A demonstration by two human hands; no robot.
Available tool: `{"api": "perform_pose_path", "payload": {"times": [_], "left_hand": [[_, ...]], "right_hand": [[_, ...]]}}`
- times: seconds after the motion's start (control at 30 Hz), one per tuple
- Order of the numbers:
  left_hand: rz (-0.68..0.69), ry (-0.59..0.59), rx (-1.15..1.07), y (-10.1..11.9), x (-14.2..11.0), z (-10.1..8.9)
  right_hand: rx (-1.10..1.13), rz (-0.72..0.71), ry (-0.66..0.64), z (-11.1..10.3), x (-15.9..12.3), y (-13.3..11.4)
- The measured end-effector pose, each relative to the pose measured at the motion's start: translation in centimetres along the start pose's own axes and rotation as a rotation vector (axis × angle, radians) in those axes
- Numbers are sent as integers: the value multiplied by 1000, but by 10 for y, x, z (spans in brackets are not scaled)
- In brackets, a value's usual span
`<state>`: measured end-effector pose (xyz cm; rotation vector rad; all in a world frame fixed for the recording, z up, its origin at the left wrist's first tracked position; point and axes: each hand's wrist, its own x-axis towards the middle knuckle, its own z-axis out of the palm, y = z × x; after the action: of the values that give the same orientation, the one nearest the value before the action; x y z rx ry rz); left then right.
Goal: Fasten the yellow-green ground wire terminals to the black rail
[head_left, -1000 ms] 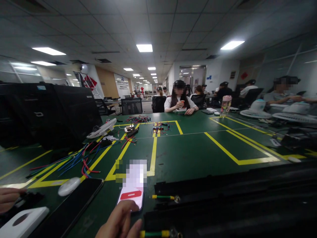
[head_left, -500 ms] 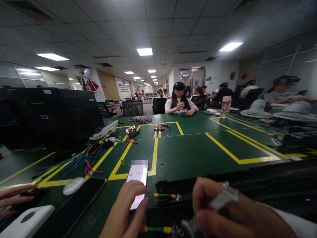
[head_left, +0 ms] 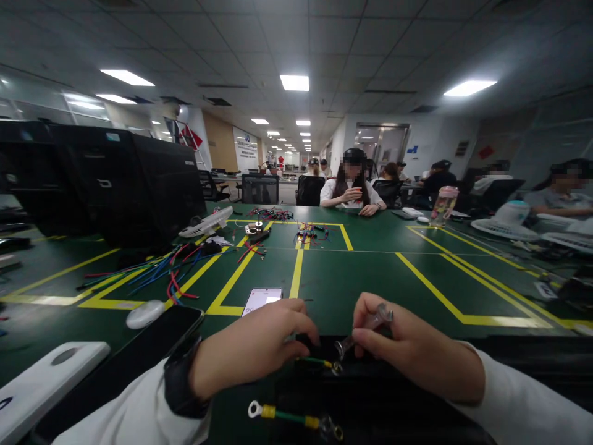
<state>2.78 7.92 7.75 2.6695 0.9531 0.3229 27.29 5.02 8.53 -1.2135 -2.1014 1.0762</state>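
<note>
My right hand [head_left: 403, 346] is closed around a metal wrench [head_left: 377, 318]. The wrench's jaw end points down at the bolted ring terminal [head_left: 336, 368] of a short green wire [head_left: 319, 361]. With curled fingers, my left hand [head_left: 273, 337] is at the other end of this wire; thumb and forefinger hide that end. A second green wire [head_left: 290, 415] with yellow sleeves lies nearer me. Its left ring terminal [head_left: 254, 408] is free, and its right one sits at a bolt [head_left: 331, 428]. Both wires run to a long black bar [head_left: 370, 402].
Behind my left hand lies a lit phone [head_left: 262, 298]. To the left are a dark phone [head_left: 120, 371], a white device [head_left: 50, 383], a white mouse [head_left: 145, 314] and loose coloured wires [head_left: 171, 272]. A co-worker [head_left: 353, 185] sits across the green table [head_left: 361, 278].
My left hand has moved from over the lit phone to the far green wire's end. The wrench has come to that wire's bolted terminal. The view has shifted left.
</note>
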Motion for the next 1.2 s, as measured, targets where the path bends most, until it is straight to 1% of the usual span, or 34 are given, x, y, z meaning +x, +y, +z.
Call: {"api": "perform_pose_path", "payload": {"times": [0.27,0.4,0.5,0.87,1.2], "left_hand": [[4,-38,177,1,-3,-5],[-4,-46,226,-3,-4,-1],[-7,-46,255,-5,-6,3],[-4,-89,242,-9,-3,7],[-17,-101,225,-9,-2,7]], "right_hand": [[-192,11,25,3,4,5],[-237,27,-17,2,5,6],[-264,31,-20,1,8,8],[-273,21,-27,-1,7,7],[-373,-16,1,2,5,7]]}}
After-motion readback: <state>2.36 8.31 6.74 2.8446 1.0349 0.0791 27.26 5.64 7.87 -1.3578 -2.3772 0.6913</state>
